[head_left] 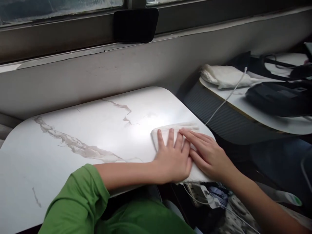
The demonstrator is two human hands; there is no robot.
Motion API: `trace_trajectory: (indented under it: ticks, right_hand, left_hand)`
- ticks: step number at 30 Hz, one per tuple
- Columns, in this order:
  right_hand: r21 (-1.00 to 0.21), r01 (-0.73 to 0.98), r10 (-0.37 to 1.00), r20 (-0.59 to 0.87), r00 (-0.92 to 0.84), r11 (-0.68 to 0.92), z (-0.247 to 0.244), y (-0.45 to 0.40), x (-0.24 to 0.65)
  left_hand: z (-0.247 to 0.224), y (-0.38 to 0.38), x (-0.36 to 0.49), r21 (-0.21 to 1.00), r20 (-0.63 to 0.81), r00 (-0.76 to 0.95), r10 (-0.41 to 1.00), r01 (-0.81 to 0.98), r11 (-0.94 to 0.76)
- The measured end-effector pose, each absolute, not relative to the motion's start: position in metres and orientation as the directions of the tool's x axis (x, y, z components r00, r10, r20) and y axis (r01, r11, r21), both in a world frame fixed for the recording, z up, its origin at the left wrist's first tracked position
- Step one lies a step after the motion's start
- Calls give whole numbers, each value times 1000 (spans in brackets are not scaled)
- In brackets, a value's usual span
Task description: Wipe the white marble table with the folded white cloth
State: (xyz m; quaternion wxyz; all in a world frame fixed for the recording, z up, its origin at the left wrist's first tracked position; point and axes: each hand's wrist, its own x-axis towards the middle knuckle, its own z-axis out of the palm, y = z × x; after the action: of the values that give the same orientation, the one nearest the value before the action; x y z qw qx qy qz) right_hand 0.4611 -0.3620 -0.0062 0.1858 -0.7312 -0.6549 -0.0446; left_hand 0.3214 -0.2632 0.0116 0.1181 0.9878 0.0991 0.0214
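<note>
A folded white cloth [198, 174] lies on the right end of a white, marble-patterned tabletop [131, 139] with rounded corners. My left hand [173, 159] rests flat on the cloth with its fingers spread. Right beside it, my right hand [211, 156] also lies on the cloth, palm down, its fingers stretched out toward the left hand and touching its edge. Both palms hide much of the cloth's middle. No fingers are seen curled around the cloth.
A wall and window frame [60, 35] run behind the table, with a black rectangular object [136, 25] on the ledge. At right, another white surface [275, 120] bears a bundled white cloth [226, 76], dark items and a white cable [225, 100]. Clutter lies below.
</note>
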Motion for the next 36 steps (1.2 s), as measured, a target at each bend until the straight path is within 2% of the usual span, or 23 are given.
trace_trajectory:
  ticks: [2, 5, 11, 14, 17, 19, 28, 33, 36]
  right_hand:
    - [-220, 972, 938, 313, 149, -81, -11, -371, 466]
    - [-232, 968, 959, 238, 155, -99, -18, -353, 489]
    - [-225, 940, 949, 125, 290, -257, -25, -244, 562]
    - [-263, 939, 952, 150, 265, -220, -26, -188, 590]
    - [-298, 943, 952, 213, 219, -150, -27, -153, 609]
    - [-309, 941, 948, 235, 216, -137, -28, -143, 617]
    - [-297, 946, 953, 225, 203, -131, -31, -159, 611]
    - [-266, 939, 949, 166, 268, -219, -26, -216, 577]
    - [-258, 927, 927, 190, 325, -272, -25, -267, 545]
  left_hand:
    - [13, -267, 325, 213, 38, 985, 169, 157, -964]
    - [13, -251, 346, 196, 36, 984, 173, 163, -967]
    - [8, -164, 424, 191, -30, 968, 250, 251, -949]
    - [2, -124, 453, 184, -26, 931, 363, 362, -914]
    - [-3, -103, 469, 189, 49, 874, 483, 467, -864]
    - [-5, -97, 474, 192, 88, 855, 511, 489, -851]
    - [-3, -99, 469, 170, 76, 875, 478, 461, -871]
    - [-2, -137, 441, 151, 90, 926, 367, 351, -924]
    - [0, -174, 415, 128, 104, 952, 289, 276, -953]
